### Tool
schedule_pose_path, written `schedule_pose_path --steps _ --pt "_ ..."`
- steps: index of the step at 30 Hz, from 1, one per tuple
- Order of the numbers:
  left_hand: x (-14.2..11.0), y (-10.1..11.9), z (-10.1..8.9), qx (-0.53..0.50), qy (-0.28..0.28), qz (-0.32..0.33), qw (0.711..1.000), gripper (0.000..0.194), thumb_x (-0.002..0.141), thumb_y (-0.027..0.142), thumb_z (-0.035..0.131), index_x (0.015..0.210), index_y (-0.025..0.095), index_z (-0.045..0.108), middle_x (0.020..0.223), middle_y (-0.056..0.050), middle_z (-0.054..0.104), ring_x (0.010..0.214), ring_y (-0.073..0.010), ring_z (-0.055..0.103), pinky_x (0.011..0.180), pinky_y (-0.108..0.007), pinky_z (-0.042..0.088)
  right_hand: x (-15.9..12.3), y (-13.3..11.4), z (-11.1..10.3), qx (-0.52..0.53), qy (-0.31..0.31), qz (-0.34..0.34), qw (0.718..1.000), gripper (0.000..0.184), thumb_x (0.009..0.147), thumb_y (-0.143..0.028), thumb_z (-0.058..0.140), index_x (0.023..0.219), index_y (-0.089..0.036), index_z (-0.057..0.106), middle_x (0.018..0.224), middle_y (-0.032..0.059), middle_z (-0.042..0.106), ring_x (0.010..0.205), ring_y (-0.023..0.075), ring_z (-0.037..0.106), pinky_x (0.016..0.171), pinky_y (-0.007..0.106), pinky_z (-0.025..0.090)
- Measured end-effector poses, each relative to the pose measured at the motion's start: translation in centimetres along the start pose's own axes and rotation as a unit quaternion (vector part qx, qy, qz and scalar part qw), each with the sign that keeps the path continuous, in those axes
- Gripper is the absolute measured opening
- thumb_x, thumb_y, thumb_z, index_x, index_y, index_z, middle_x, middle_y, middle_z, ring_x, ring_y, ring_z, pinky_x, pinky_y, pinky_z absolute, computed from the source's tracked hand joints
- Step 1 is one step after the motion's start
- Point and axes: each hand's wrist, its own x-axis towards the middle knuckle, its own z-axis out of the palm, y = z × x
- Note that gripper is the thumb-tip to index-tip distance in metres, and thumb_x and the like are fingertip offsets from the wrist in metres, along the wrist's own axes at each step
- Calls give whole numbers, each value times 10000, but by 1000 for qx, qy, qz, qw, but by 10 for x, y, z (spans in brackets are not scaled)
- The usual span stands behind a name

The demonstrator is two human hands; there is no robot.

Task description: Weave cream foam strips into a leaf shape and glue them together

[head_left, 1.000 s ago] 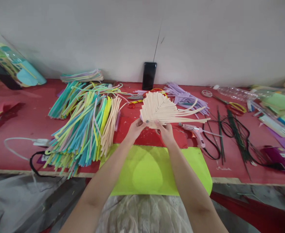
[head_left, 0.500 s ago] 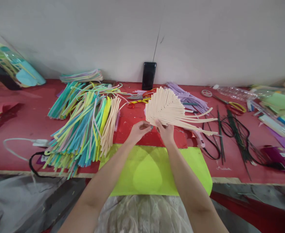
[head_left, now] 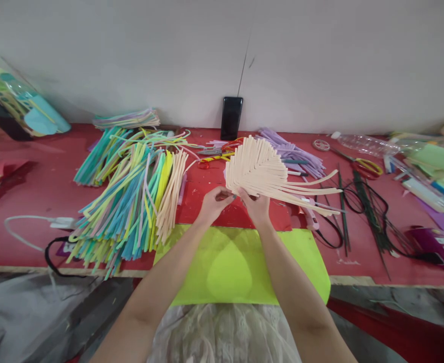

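Observation:
A cream leaf shape woven from pipe cleaners (head_left: 258,162) is held up over the red table, with loose ends trailing to the right. My right hand (head_left: 259,207) grips its lower edge, thumb on the front face and fingers hidden behind. At the lower left corner, my left hand (head_left: 214,204) has thumb and fingers pinched together at the edge of the weave. Left of my hands lies a bundle of loose cream pipe cleaners (head_left: 171,196), beside a large multicoloured pile of pipe cleaners (head_left: 119,206). Lavender pipe cleaners (head_left: 297,155) lie behind the leaf.
A black phone (head_left: 231,118) leans against the wall. Scissors (head_left: 216,157) lie behind the leaf, with another pair of scissors (head_left: 366,167) farther right. A glue gun (head_left: 311,214), dark green stems (head_left: 373,222) and black cable are on the right. A yellow-green sheet (head_left: 229,272) covers the front edge.
Both hands have shifted very slightly left and down along the leaf's lower edge. The loose ends at the right have spread a little. The leaf stays in nearly the same place.

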Motion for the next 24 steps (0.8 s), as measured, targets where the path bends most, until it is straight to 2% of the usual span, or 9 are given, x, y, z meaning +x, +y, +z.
schedule_pose_path --steps 3,7,13,19,24 --pt "-1 1 0 -1 5 -1 1000 156 670 291 716 746 188 628 771 -12 669 745 -143 618 725 -281 473 -1 -1 1 -7 28 -16 999 271 659 -409 730 796 -200 624 641 14 618 624 174 580 623 333 531" --pt "-1 -2 1 -9 10 -8 1000 177 707 341 690 758 184 627 725 -9 668 706 -136 618 708 -274 475 -1 0 2 7 12 -19 1000 234 674 -395 720 765 -197 635 649 20 636 718 199 633 703 357 551" --pt "3 -8 0 -27 5 -16 999 235 722 404 659 767 174 632 686 -13 670 677 -137 632 694 -273 487 -1 3 1 1 12 -37 999 292 691 -391 709 890 -182 662 842 58 698 869 213 654 793 363 549" --pt "4 -8 -1 -25 6 -17 1000 175 679 327 693 764 180 653 716 -11 685 686 -135 633 699 -269 482 -1 4 1 2 3 -8 1000 358 680 -454 702 930 -201 660 762 47 684 829 231 646 681 365 563" --pt "3 -8 -2 -30 2 -20 999 151 682 309 689 763 186 658 731 -15 692 707 -145 646 717 -281 495 -1 4 1 -7 13 -18 1000 289 685 -439 701 849 -206 656 692 34 659 792 224 644 667 357 562"
